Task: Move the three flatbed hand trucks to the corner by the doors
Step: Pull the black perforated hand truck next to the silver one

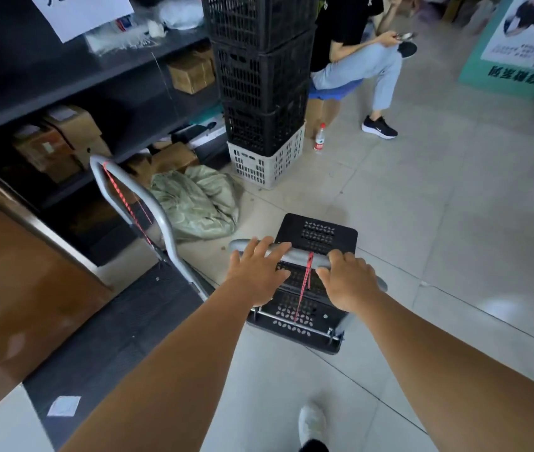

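Hands were both on the grey handle bar of the small hand truck, left hand near the bar's left end, right hand right of centre, with a red cord hanging from the bar between them. Left fingers lay over the top of the bar; right fingers looked curled over it. Whether either thumb closed underneath I couldn't tell, since the backs of the hands covered that.

Truck sat on the tiled floor just ahead of the person, perforated black deck bare, so likely light and quick to roll. Smooth tile suggested low drag; casters probably swivel, so it could yaw if pushed one-handed. Best hold was the bar, hands spread as they were, which gives steering torque. Bar looked rigid metal tube, no give expected.

Second hand truck stood to the left beside the dark shelving, dark deck, own grey handle upright with a red cord on it. Third truck wasn't in view, nor were the doors.

Hazards nearby: green sack, stacked crates, a bottle and a seated person ahead.
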`<state>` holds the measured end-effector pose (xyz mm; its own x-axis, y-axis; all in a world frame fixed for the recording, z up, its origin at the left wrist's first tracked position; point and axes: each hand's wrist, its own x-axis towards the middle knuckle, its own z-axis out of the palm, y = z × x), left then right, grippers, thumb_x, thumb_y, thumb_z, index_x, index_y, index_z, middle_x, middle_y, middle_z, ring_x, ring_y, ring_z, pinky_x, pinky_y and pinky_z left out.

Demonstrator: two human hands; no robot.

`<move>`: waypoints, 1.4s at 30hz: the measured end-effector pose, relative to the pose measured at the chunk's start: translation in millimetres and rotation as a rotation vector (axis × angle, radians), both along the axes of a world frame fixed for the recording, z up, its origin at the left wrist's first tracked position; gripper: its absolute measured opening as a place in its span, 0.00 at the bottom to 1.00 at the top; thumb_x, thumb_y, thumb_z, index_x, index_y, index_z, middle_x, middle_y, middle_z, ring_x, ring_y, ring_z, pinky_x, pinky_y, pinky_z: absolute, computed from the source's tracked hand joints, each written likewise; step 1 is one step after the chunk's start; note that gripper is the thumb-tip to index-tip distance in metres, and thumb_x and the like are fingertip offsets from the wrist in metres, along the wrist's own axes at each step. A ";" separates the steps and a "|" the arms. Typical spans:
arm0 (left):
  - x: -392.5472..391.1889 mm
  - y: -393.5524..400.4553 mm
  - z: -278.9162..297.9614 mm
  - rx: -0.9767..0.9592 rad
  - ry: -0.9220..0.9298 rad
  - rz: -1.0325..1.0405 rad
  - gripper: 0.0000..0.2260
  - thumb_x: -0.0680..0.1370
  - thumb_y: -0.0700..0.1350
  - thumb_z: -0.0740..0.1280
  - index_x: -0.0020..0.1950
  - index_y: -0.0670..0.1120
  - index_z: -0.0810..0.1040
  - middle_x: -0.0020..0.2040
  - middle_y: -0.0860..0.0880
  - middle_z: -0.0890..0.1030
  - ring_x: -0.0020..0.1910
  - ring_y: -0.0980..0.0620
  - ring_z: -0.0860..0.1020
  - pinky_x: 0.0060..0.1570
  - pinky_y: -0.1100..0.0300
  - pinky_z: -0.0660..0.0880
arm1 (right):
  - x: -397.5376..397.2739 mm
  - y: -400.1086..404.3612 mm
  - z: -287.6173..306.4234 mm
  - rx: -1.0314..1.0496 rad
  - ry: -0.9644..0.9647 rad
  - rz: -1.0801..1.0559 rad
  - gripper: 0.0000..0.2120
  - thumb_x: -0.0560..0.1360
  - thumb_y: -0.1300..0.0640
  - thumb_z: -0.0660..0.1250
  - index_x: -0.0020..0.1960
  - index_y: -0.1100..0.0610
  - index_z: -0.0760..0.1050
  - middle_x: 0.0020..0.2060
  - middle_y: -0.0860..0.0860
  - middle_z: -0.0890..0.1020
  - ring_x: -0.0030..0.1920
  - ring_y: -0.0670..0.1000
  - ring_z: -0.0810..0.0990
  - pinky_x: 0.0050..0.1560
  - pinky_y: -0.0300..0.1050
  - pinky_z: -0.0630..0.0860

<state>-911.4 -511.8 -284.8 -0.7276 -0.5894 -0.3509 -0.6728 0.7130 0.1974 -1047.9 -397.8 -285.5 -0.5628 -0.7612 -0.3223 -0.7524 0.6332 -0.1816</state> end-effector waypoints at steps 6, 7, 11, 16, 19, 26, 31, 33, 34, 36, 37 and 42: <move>-18.3 49.6 1.3 -0.015 -0.025 0.085 0.22 0.81 0.58 0.51 0.75 0.56 0.55 0.76 0.51 0.59 0.76 0.45 0.52 0.72 0.40 0.52 | -12.2 53.0 1.3 0.019 -0.019 0.072 0.17 0.81 0.46 0.49 0.65 0.54 0.63 0.61 0.56 0.72 0.62 0.58 0.70 0.65 0.54 0.64; -20.5 58.1 1.1 -0.031 -0.031 0.100 0.22 0.81 0.58 0.51 0.75 0.56 0.57 0.74 0.51 0.61 0.75 0.45 0.54 0.71 0.39 0.53 | -14.0 61.8 2.9 0.020 -0.023 0.086 0.18 0.81 0.46 0.49 0.65 0.54 0.63 0.61 0.56 0.72 0.62 0.58 0.70 0.65 0.54 0.64; -28.7 103.7 -4.4 -0.013 -0.029 0.189 0.21 0.81 0.58 0.51 0.74 0.54 0.60 0.72 0.50 0.64 0.74 0.45 0.56 0.72 0.40 0.53 | -23.1 103.6 9.6 0.029 -0.034 0.164 0.18 0.81 0.45 0.48 0.65 0.54 0.63 0.61 0.55 0.72 0.63 0.57 0.69 0.65 0.55 0.64; -40.5 164.6 -6.7 -0.020 -0.034 0.226 0.20 0.81 0.58 0.51 0.72 0.54 0.62 0.69 0.48 0.66 0.71 0.44 0.60 0.69 0.44 0.55 | -43.6 157.5 17.3 0.050 -0.034 0.257 0.18 0.82 0.45 0.49 0.65 0.54 0.63 0.62 0.55 0.72 0.64 0.57 0.69 0.64 0.55 0.65; -45.5 203.2 -3.5 0.009 -0.039 0.254 0.20 0.81 0.58 0.51 0.71 0.53 0.63 0.68 0.47 0.67 0.69 0.43 0.62 0.69 0.45 0.57 | -53.7 191.3 21.4 0.070 -0.035 0.297 0.18 0.81 0.45 0.49 0.66 0.54 0.63 0.62 0.55 0.72 0.63 0.56 0.69 0.63 0.55 0.66; -27.5 276.6 -2.9 0.017 -0.061 0.268 0.20 0.81 0.58 0.50 0.71 0.51 0.63 0.67 0.46 0.68 0.68 0.43 0.64 0.68 0.46 0.59 | -48.1 254.3 14.0 0.068 -0.053 0.369 0.18 0.81 0.44 0.50 0.65 0.54 0.63 0.60 0.54 0.72 0.62 0.56 0.69 0.63 0.54 0.65; 6.7 329.0 -3.6 0.035 -0.087 0.266 0.21 0.82 0.59 0.50 0.70 0.51 0.63 0.67 0.46 0.68 0.68 0.43 0.64 0.68 0.46 0.59 | -17.5 301.5 -3.6 0.049 -0.065 0.399 0.17 0.80 0.44 0.50 0.62 0.54 0.65 0.59 0.54 0.73 0.59 0.56 0.70 0.64 0.53 0.64; 26.8 352.5 -5.9 0.040 -0.088 0.266 0.21 0.81 0.59 0.50 0.70 0.51 0.63 0.67 0.46 0.68 0.67 0.43 0.64 0.68 0.45 0.59 | 1.2 324.3 -6.3 0.047 -0.066 0.413 0.17 0.81 0.44 0.50 0.62 0.54 0.65 0.58 0.54 0.73 0.59 0.56 0.70 0.64 0.52 0.63; 37.3 364.2 -7.4 0.040 -0.088 0.265 0.20 0.81 0.59 0.50 0.70 0.51 0.63 0.66 0.46 0.69 0.67 0.43 0.64 0.68 0.46 0.59 | 10.8 336.0 -7.5 0.046 -0.071 0.422 0.17 0.81 0.44 0.50 0.62 0.54 0.65 0.59 0.53 0.73 0.59 0.55 0.70 0.64 0.52 0.63; 58.0 388.0 -10.4 0.038 -0.086 0.264 0.20 0.81 0.59 0.51 0.69 0.51 0.63 0.66 0.47 0.69 0.66 0.44 0.65 0.68 0.46 0.60 | 28.9 359.7 -7.9 0.045 -0.086 0.440 0.16 0.81 0.44 0.51 0.61 0.54 0.65 0.59 0.53 0.73 0.60 0.55 0.70 0.64 0.51 0.63; 67.9 398.9 -11.8 0.033 -0.083 0.264 0.20 0.81 0.59 0.51 0.69 0.51 0.63 0.65 0.47 0.69 0.66 0.44 0.65 0.67 0.46 0.61 | 37.1 370.4 -8.2 0.046 -0.090 0.449 0.16 0.81 0.45 0.51 0.61 0.54 0.65 0.59 0.53 0.73 0.60 0.55 0.70 0.64 0.51 0.63; 107.9 439.2 -10.4 -0.006 -0.068 0.273 0.21 0.81 0.59 0.50 0.70 0.51 0.63 0.65 0.46 0.70 0.66 0.44 0.66 0.67 0.45 0.62 | 72.5 405.6 2.0 0.049 -0.097 0.466 0.17 0.81 0.45 0.52 0.63 0.54 0.65 0.60 0.55 0.73 0.61 0.57 0.70 0.64 0.52 0.63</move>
<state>-803.5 -72.6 -295.2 -0.5164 -0.7628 -0.3891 -0.8518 0.5043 0.1419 -975.4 7.9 -283.6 -0.1311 -0.9077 -0.3987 -0.9392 0.2425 -0.2432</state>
